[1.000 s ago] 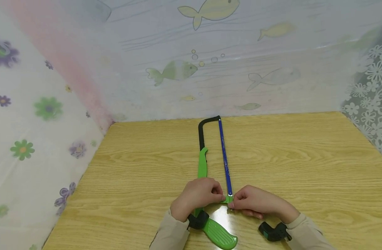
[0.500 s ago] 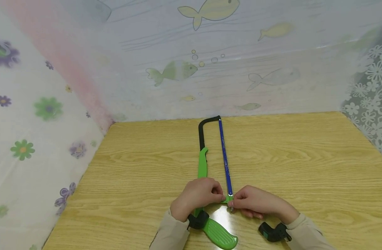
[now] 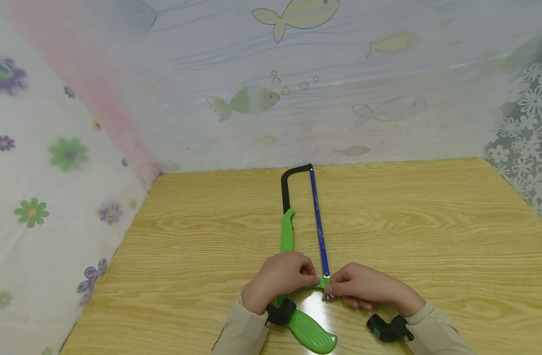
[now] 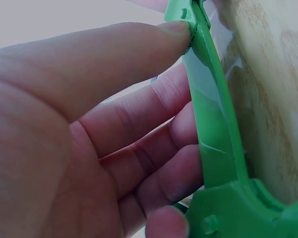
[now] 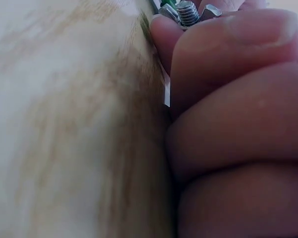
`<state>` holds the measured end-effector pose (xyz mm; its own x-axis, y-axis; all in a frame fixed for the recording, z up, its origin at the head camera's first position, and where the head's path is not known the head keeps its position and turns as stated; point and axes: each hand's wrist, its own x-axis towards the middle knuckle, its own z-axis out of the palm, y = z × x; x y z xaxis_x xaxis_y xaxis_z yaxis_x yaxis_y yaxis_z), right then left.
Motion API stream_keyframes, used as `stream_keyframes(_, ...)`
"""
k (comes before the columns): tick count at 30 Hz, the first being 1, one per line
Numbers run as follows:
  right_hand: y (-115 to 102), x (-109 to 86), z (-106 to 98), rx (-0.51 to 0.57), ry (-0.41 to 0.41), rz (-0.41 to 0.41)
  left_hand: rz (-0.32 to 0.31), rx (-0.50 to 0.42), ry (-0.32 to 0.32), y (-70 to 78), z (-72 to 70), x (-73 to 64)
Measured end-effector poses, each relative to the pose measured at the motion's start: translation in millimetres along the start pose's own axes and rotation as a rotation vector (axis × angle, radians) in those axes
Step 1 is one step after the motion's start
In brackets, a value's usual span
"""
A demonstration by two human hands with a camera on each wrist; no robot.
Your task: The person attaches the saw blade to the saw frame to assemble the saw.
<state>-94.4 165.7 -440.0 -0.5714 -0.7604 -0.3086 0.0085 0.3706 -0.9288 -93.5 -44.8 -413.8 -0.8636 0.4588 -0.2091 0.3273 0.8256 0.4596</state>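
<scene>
A hacksaw (image 3: 287,234) with a green and black frame lies flat on the table, its green handle (image 3: 312,333) towards me. Its blue blade (image 3: 318,222) runs along the right side, from the far black end to the near green arm. My left hand (image 3: 281,273) reaches over the frame and pinches that green arm (image 4: 213,109) between thumb and fingers. At the blade's near end my right hand (image 3: 364,285) has thumb and forefinger on a metal wing nut (image 5: 208,12). A threaded bolt end (image 5: 187,13) pokes out of the nut; the fingers partly cover it.
The wood-grain table (image 3: 199,236) meets a wall (image 3: 235,133) with printed fish just beyond the saw's far end. A flowered sheet (image 3: 53,246) borders the left side. Black wrist devices sit on both forearms, one over the saw frame.
The metal wing nut at the right fingertips shows at a different angle, having turned. Both hands, the frame and the blade have stayed in place.
</scene>
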Motion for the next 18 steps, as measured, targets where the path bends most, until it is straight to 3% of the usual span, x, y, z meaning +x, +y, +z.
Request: stream_keyframes(18,1.8,1.4,-0.8,-0.001,0.01,0.005,0.004,-0.002,-0.003,-0.9,0.7,0.5)
